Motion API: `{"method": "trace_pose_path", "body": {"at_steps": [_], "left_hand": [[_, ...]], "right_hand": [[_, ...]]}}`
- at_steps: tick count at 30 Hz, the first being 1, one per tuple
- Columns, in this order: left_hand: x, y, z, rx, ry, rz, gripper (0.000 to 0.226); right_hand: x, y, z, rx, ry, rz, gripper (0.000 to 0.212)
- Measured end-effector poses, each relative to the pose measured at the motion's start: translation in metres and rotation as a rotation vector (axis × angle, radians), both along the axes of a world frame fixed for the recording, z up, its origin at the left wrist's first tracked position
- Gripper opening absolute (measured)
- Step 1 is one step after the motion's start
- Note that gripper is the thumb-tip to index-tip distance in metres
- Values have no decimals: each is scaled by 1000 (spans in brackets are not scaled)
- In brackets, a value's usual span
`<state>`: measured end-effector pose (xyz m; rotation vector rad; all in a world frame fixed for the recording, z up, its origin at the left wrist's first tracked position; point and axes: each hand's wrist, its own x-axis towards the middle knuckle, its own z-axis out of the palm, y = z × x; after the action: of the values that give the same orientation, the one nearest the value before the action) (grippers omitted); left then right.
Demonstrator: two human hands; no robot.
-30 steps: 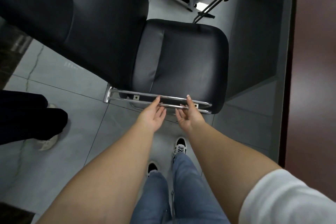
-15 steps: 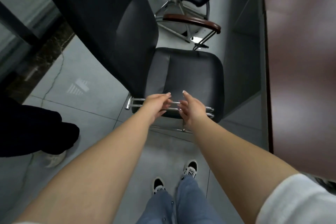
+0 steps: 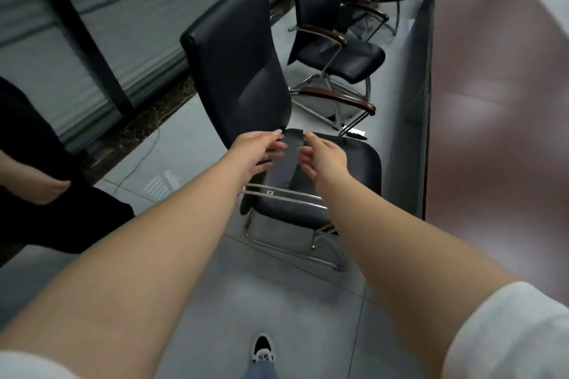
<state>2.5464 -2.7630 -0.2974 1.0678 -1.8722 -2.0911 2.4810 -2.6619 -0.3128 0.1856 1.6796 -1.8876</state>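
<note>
**Hands off the rail, up over the seat**

Starting at the feet: one sneaker (image 3: 262,349) is planted on the tiled floor (image 3: 292,301), a white sleeve (image 3: 508,332) shows at the near right, and both bare forearms stretch forward. A second ago both hands were down at the chrome rail (image 3: 286,194) along the near edge of the black chair (image 3: 348,169). Now they are clear of it. The rail sits bare below the wrists, with nothing holding it.

The left hand (image 3: 257,149) hovers above the seat, fingers loose and slightly spread, grasping nothing. The right hand (image 3: 323,155) floats just beside it, palm turned inward, equally relaxed and empty. The two fingertips nearly meet over the crease where the seat joins the backrest (image 3: 237,64). The view has also lifted, so the whole chair is visible, standing square on its chrome cantilever frame (image 3: 295,251) on the floor.

My read is that the work at the rail is finished or paused, and the hands are heading for a new hold higher up, perhaps at the base of the back. No grip has been taken yet.

A bystander in dark clothes (image 3: 46,209) stands to the left. Beyond is a second chair with a wooden armrest (image 3: 338,98), and more chairs line the long table (image 3: 492,101) on the right.
</note>
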Motion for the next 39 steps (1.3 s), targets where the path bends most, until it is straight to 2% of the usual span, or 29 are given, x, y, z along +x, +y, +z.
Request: {"method": "trace_pose_path", "body": {"at_steps": [10,12,19,26,32,39], "left_hand": [[31,24,49,-40,107,10,14],[34,21,58,-53,123,11,14],[50,-15,66,-72,144,3,14],[98,-112,51,-105,88,52,17],[140,-200,36,-108,22,121,22],[136,-276,28,-92,19,178,19]], "right_hand": [[31,21,42,-75,96,4,14],[36,19,51,-88,111,2,11],[55,-16,63,-102,120,-6,21],[101,-117,45,-65,80,46,23],[137,-208,33,-52,47,126,33],[126,-285,24,-45,37,175,36]]}}
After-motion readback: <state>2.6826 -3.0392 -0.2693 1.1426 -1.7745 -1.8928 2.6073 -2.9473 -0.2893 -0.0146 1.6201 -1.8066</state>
